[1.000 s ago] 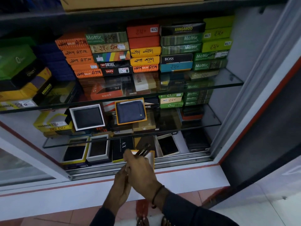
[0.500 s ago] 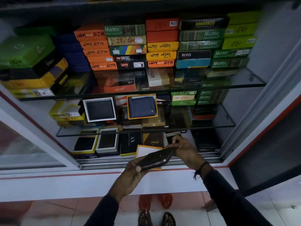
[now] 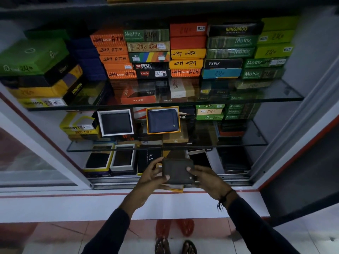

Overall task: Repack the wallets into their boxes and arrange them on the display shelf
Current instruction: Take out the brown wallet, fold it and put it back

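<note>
Both hands grip one dark brown, flat, rectangular leather wallet (image 3: 177, 171) in front of the lowest level of the glass display shelf (image 3: 165, 149). The left hand (image 3: 152, 177) pinches its left edge, thumb on the face; the right hand (image 3: 207, 177) holds the right edge, thumb near a small stud. Under the wallet, touching it, lies a shallow yellow-edged cardboard box (image 3: 176, 188) (only its near rim shows). Above the hands, on the middle level, a navy zip wallet (image 3: 163, 120) sits in an orange-rimmed open box (image 3: 178, 116). Left of the hands stand two open boxes with dark wallets (image 3: 110, 159).
</note>
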A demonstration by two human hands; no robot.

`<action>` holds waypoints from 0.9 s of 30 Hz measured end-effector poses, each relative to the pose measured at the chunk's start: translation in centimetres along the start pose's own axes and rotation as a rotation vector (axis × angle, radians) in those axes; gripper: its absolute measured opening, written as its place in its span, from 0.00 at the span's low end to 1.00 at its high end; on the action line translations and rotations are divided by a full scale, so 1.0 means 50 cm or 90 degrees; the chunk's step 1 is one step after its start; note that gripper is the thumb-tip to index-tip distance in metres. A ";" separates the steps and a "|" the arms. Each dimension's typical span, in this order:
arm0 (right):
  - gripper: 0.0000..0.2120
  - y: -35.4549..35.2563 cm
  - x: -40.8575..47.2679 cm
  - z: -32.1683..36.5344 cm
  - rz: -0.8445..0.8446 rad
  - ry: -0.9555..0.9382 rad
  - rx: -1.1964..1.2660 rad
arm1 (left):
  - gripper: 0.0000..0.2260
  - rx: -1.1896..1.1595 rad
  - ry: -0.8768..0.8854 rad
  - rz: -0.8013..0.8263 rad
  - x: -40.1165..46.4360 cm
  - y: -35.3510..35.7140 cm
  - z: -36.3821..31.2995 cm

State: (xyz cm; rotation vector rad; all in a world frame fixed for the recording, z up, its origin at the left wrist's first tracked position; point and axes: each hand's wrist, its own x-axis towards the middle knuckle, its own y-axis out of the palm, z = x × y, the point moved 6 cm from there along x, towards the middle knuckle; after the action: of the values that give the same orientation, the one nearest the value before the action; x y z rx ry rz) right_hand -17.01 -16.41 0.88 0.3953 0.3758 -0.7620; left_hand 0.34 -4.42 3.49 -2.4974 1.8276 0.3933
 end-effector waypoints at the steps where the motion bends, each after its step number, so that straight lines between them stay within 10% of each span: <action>1: 0.16 0.000 0.002 0.015 -0.025 -0.072 -0.068 | 0.34 0.103 0.065 -0.049 -0.002 0.006 -0.015; 5: 0.19 0.009 -0.012 0.063 -0.197 -0.429 -0.480 | 0.17 0.750 0.602 -0.173 -0.050 0.069 -0.052; 7: 0.21 0.023 -0.031 0.063 -0.267 -0.529 -0.651 | 0.09 0.847 0.710 -0.158 -0.067 0.089 -0.035; 13: 0.20 0.019 -0.034 0.042 -0.278 -0.483 -0.574 | 0.13 0.774 0.597 -0.173 -0.064 0.076 -0.034; 18: 0.19 0.009 0.027 0.011 -0.181 -0.148 -0.274 | 0.12 0.347 0.147 -0.220 0.006 -0.028 0.015; 27: 0.20 0.024 0.098 -0.057 -0.315 0.001 -0.431 | 0.05 0.547 -0.082 -0.283 0.085 -0.082 0.104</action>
State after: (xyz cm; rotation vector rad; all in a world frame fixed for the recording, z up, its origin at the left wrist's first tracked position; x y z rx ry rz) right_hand -13.39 -17.13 -3.61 -0.3505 0.7161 -1.0552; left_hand 4.42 -6.27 -3.02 -2.0705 1.0055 -0.2107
